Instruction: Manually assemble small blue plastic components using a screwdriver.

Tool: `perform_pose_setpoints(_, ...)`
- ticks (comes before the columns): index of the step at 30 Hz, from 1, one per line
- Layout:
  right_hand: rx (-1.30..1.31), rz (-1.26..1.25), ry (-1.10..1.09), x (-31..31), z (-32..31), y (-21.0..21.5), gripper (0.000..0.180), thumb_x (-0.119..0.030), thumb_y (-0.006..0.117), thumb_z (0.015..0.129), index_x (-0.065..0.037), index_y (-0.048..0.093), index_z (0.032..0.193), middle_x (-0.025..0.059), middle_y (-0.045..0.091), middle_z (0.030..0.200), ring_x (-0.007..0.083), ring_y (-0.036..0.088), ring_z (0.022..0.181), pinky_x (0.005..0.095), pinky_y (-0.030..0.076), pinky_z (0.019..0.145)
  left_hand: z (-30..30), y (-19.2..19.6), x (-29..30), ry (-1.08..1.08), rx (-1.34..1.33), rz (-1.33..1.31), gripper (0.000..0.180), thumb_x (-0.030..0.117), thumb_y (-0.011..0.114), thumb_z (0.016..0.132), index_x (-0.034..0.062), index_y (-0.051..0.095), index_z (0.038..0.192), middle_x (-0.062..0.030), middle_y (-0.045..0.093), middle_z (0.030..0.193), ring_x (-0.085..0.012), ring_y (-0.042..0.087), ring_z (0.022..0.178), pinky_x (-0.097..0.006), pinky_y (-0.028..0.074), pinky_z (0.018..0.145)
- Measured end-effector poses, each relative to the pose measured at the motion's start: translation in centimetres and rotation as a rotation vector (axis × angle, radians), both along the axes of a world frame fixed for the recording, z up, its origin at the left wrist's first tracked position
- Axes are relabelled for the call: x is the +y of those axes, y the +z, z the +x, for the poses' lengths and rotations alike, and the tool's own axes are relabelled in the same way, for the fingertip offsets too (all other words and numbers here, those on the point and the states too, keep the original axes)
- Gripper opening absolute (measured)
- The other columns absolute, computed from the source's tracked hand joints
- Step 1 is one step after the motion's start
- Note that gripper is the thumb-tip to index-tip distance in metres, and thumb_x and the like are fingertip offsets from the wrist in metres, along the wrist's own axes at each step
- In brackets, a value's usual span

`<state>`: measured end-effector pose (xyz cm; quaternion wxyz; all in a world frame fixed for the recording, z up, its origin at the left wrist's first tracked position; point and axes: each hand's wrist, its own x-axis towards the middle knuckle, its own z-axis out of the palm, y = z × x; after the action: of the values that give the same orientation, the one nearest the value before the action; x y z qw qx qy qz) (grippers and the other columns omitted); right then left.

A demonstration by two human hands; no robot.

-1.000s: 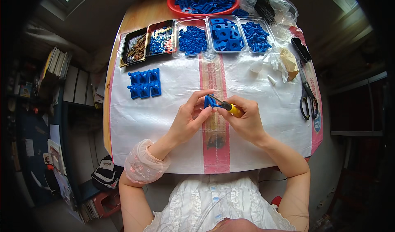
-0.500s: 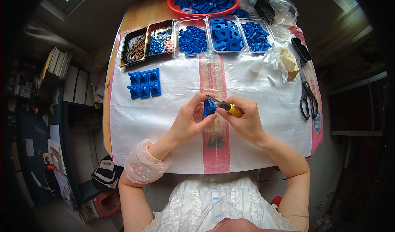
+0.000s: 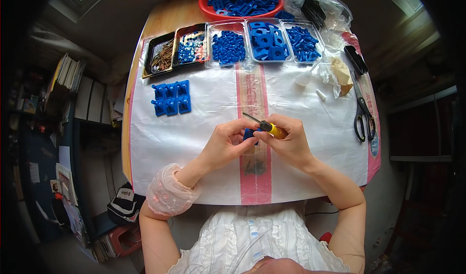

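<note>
My left hand (image 3: 229, 139) is closed round a small blue plastic part (image 3: 249, 134), which the fingers half cover. In my right hand (image 3: 290, 137) a screwdriver (image 3: 275, 130) with a yellow and black handle is gripped, its dark shaft pointing up and to the left above the blue part. The right fingertips meet the blue part's right side; whether they also pinch it I cannot tell. To the left on the sheet stand several blue assembled pieces (image 3: 171, 98), set close together in two rows.
Along the back are a black tray of screws (image 3: 158, 69), a tray of small metal and blue bits (image 3: 190, 55) and clear boxes of blue parts (image 3: 228, 63). Behind them stands a red basin (image 3: 204, 8). Scissors (image 3: 362, 118), a white nozzle (image 3: 321, 94) and brown paper (image 3: 342, 75) lie right.
The blue part has turned and sunk deeper between my fingers, so less of it shows. The screwdriver stays in my right hand, its shaft now clear of the part's face.
</note>
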<state>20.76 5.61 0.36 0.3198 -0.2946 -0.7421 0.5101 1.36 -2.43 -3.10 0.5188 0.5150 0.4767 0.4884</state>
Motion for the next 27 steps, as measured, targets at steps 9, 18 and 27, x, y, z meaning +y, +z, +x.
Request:
perform_pose_setpoints(9, -0.067, 0.014, -0.007, -0.16, 0.07, 0.15, 0.016, -0.004, 0.082, 0.083, 0.0, 0.074, 0.096, 0.0052, 0.063, 0.07, 0.0098, 0.05, 0.062, 0.0289, 0.04, 0.056, -0.01, 0.25, 0.15, -0.036, -0.069, -0.001, 0.024, -0.007, 0.065, 0.095, -0.0063, 0.064, 0.12, -0.0085, 0.068, 0.111, -0.0104, 0.069, 0.097, -0.023, 0.059, 0.082)
perform_pose_setpoints(18, -0.046, 0.029, -0.007, -0.38, 0.06, 0.0, 0.018, -0.005, 0.082, 0.085, -0.001, 0.075, 0.1, 0.007, 0.066, 0.072, 0.0099, 0.053, 0.062, 0.028, 0.042, 0.056, 0.03, 0.16, 0.16, -0.036, -0.059, 0.0, 0.023, -0.007, 0.065, 0.095, -0.0073, 0.063, 0.118, -0.0101, 0.067, 0.11, -0.0133, 0.069, 0.101, -0.026, 0.06, 0.085)
perform_pose_setpoints(27, -0.051, -0.04, -0.014, 0.06, 0.11, -0.13, 0.016, -0.004, 0.081, 0.085, 0.0, 0.074, 0.1, 0.0053, 0.067, 0.073, 0.0081, 0.052, 0.064, 0.0274, 0.042, 0.057, -0.08, 0.39, 0.22, -0.007, 0.021, -0.01, 0.027, -0.007, 0.066, 0.093, -0.0041, 0.061, 0.119, -0.0072, 0.068, 0.106, -0.009, 0.068, 0.096, -0.023, 0.058, 0.08)
